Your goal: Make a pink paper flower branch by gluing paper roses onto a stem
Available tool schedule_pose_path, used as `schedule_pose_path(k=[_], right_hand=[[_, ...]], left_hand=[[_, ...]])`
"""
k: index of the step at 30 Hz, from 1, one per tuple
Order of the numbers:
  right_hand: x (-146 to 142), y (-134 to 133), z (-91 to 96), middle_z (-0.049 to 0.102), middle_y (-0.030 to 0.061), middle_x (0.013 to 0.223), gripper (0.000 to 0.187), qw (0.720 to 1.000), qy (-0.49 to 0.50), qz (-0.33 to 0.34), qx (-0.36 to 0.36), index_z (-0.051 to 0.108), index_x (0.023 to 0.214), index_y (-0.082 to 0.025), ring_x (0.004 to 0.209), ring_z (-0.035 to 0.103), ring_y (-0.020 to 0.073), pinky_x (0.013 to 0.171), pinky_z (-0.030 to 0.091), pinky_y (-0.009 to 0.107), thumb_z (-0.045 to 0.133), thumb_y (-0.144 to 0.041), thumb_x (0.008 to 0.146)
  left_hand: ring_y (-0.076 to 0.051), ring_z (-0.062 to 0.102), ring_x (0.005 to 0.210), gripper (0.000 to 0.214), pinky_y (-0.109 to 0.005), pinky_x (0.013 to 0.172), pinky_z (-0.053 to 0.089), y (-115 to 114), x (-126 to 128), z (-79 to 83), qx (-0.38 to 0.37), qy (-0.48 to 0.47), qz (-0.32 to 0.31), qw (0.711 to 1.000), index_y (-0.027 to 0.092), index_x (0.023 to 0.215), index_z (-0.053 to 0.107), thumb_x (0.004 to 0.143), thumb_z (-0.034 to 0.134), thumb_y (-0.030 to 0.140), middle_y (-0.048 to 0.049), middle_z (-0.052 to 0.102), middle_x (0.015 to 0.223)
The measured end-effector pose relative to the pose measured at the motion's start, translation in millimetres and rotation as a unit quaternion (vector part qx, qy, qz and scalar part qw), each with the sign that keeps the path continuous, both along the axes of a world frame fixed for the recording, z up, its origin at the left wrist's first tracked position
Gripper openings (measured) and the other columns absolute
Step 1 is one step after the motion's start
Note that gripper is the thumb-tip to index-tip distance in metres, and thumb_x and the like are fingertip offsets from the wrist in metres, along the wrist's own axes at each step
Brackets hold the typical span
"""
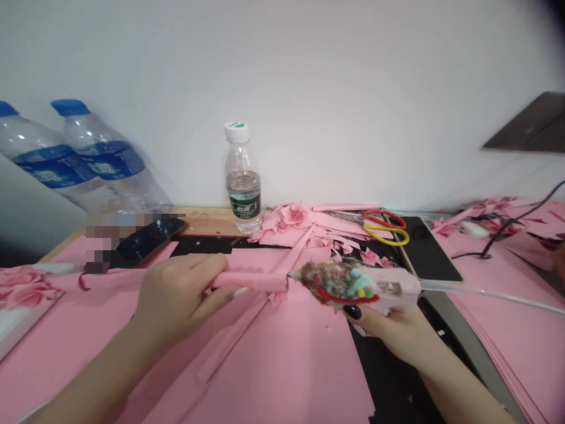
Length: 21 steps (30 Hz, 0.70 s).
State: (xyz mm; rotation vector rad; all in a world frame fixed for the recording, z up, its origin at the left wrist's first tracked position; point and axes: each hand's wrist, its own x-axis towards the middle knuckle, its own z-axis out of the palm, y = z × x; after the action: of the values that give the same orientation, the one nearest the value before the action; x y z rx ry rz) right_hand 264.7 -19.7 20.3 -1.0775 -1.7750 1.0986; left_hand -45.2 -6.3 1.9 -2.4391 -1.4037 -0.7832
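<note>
Left hand (176, 294) grips a tube (247, 281), right hand (388, 333) a glue gun (366, 285), above pink paper (273, 365).

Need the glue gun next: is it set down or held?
Held: the right hand grips the pink glue gun from below, above the paper.

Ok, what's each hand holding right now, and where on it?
The left hand grips a rolled pink paper stick by its left end; the right hand holds a pink hot glue gun by its handle, from below.
</note>
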Motion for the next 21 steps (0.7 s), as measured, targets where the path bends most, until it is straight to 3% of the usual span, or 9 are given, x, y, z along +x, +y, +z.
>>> schedule_pose_path(k=[8,13,21], right_hand=[[0.6,1.1,2.7,0.068,0.0055,0.08,0.038,1.0,-0.001,0.007,-0.001,0.065,0.079,-0.021,0.07,0.063,0.0185,0.067,0.056,0.03,0.062,-0.057,0.088],[2.6,0.0,-1.6,0.06,0.0018,0.063,0.036,1.0,-0.008,-0.006,-0.01,0.065,0.074,-0.02,0.06,0.057,0.0164,0.058,0.053,0.028,0.062,-0.053,0.089],[2.2,-0.1,-0.2,0.05,-0.0015,0.057,0.044,1.0,0.0,0.018,-0.018,0.059,0.069,-0.019,0.051,0.044,0.0116,0.048,0.043,0.023,0.058,-0.057,0.09]], left_hand=[[-0.017,0.05,0.053,0.05,-0.031,0.053,0.029,-0.6,-0.6,1.5,0.008,0.006,-0.001,1.0,0.021,0.068,0.054,0.1,0.033,0.053,-0.0007,0.056,0.057],[-0.018,0.05,0.054,0.048,-0.032,0.053,0.029,-0.6,-0.6,1.9,0.005,0.002,0.001,1.0,0.021,0.069,0.055,0.1,0.034,0.053,-0.0014,0.057,0.058],[-0.018,0.051,0.054,0.047,-0.032,0.054,0.029,-0.5,0.3,3.9,0.018,0.007,0.002,1.0,0.021,0.071,0.054,0.1,0.034,0.052,-0.0003,0.055,0.058]])
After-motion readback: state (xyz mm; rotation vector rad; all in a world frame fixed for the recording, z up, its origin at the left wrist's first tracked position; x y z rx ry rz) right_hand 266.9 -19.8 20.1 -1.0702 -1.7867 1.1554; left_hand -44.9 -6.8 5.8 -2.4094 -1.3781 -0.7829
